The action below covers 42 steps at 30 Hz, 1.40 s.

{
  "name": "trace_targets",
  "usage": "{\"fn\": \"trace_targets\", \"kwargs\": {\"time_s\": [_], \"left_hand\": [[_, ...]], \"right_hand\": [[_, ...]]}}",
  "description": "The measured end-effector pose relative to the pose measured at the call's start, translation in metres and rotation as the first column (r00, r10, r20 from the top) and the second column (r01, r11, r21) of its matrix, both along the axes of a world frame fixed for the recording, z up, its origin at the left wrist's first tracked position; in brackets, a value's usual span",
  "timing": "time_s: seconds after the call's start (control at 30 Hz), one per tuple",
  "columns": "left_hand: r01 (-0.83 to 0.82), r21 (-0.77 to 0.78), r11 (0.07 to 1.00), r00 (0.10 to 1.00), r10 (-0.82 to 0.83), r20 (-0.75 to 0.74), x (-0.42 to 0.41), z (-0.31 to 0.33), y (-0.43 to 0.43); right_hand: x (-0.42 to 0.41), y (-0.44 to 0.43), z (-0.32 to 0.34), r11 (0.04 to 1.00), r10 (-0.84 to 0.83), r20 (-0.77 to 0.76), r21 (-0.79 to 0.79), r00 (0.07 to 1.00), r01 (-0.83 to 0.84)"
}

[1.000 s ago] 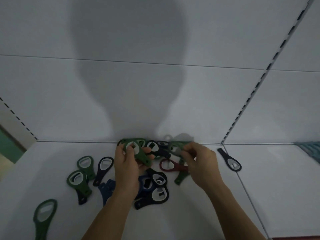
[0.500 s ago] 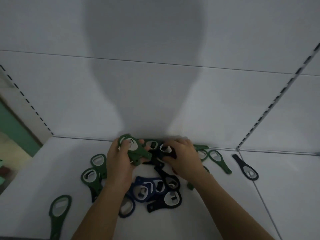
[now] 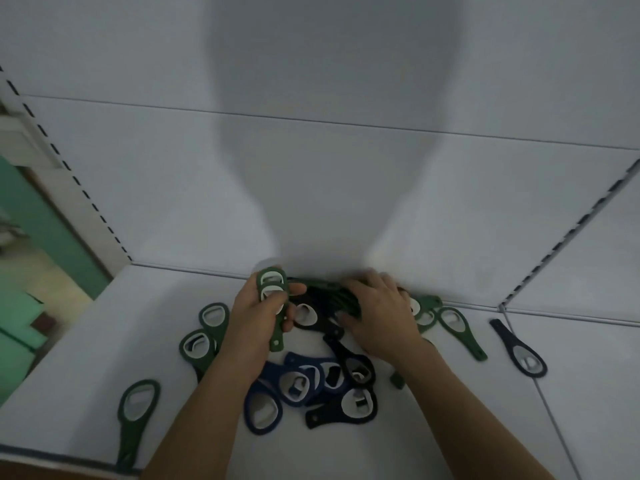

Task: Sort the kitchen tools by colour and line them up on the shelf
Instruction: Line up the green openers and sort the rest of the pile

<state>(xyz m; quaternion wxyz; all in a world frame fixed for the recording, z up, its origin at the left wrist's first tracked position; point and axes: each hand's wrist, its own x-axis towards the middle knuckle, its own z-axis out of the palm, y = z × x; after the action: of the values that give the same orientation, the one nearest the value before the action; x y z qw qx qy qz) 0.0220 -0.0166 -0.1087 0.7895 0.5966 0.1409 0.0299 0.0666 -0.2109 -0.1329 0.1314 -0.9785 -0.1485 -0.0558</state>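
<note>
Openers lie heaped on the white shelf [image 3: 433,427], mixed green, blue and black. The left hand [image 3: 258,317] is closed round stacked green bottle openers [image 3: 273,308], their long axis running from the back wall toward the person. The right hand [image 3: 379,315] rests palm-down on the pile's rear; whether it grips anything I cannot tell. More green openers [image 3: 459,332] lie just right of it, nearer that hand.
</note>
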Motion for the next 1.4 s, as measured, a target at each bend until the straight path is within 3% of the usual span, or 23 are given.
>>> {"fn": "trace_targets", "kwargs": {"time_s": [0.13,0.27,0.4,0.5,0.53,0.6,0.67,0.7,0.77,0.83,0.93,1.0,1.07,1.1,1.3,1.33,1.4], "left_hand": [[0.022,-0.121,0.992,0.998,-0.028,-0.053,-0.008,-0.002,-0.001],[-0.005,-0.175,0.985,0.999,-0.002,-0.042,-0.012,-0.006,-0.013],[0.017,-0.21,0.978,0.998,-0.03,-0.056,-0.017,-0.003,-0.038],[0.029,-0.15,0.988,0.998,-0.038,-0.058,-0.02,0.002,-0.053],[0.018,-0.137,0.99,0.998,-0.026,-0.057,-0.021,0.004,-0.057],[-0.026,-0.134,0.991,0.998,0.017,-0.065,-0.024,0.006,-0.063],[-0.038,-0.173,0.984,0.993,0.017,-0.118,-0.03,0.008,-0.066],[0.022,-0.216,0.976,0.986,-0.057,-0.158,-0.034,0.009,-0.067],[0.228,-0.312,0.922,0.929,-0.302,-0.214,-0.047,0.014,-0.069],[0.304,-0.315,0.899,0.903,-0.377,-0.205,-0.058,0.013,-0.069],[0.142,-0.304,0.942,0.962,-0.204,-0.181,-0.064,0.005,-0.06],[0.047,-0.362,0.931,0.981,-0.111,-0.16,-0.066,0.004,-0.046],[0.011,-0.408,0.913,0.988,-0.074,-0.138,-0.066,0.006,-0.03],[0.013,-0.405,0.914,0.99,-0.07,-0.125,-0.064,0.008,-0.024],[0.091,-0.306,0.948,0.993,-0.111,-0.049,-0.049,0.005,-0.01],[0.098,-0.288,0.952,0.993,-0.112,-0.033,-0.047,0.005,-0.009],[0.115,-0.246,0.963,0.993,-0.121,-0.012,-0.041,0.008,-0.009]], "right_hand": [[0.01,-0.02,0.005,0.978,0.078,0.023,0.191,0.997,-0.08],[0.005,-0.045,0.018,0.924,0.015,0.082,0.381,0.997,-0.045],[0.007,-0.064,0.024,0.927,0.002,0.05,0.374,0.999,-0.02],[0.004,-0.071,0.024,0.913,-0.021,0.103,0.408,0.994,-0.023],[0.0,-0.072,0.028,0.881,-0.029,0.085,0.473,0.996,-0.015],[-0.009,-0.073,0.04,0.716,0.025,-0.015,0.698,1.0,-0.007],[-0.019,-0.07,0.055,0.524,0.22,-0.101,0.851,0.97,-0.03],[-0.024,-0.066,0.059,0.484,0.332,-0.131,0.874,0.934,-0.05],[-0.031,-0.051,0.059,0.536,0.468,-0.166,0.834,0.868,-0.129],[-0.029,-0.032,0.046,0.651,0.396,-0.121,0.736,0.91,-0.185],[-0.011,-0.022,0.026,0.798,0.182,-0.019,0.587,0.983,-0.137],[-0.001,-0.024,0.016,0.956,0.202,-0.106,0.236,0.974,-0.173],[0.001,-0.026,0.01,0.977,0.178,-0.174,-0.083,0.969,-0.194],[0.001,-0.026,0.009,0.979,0.158,-0.163,-0.104,0.974,-0.177],[-0.001,-0.028,0.02,0.949,0.023,-0.077,0.315,0.997,0.002],[-0.006,-0.026,0.026,0.898,0.008,-0.103,0.437,0.995,0.038],[-0.022,-0.012,0.041,0.662,0.111,-0.242,0.742,0.964,0.11]]}}
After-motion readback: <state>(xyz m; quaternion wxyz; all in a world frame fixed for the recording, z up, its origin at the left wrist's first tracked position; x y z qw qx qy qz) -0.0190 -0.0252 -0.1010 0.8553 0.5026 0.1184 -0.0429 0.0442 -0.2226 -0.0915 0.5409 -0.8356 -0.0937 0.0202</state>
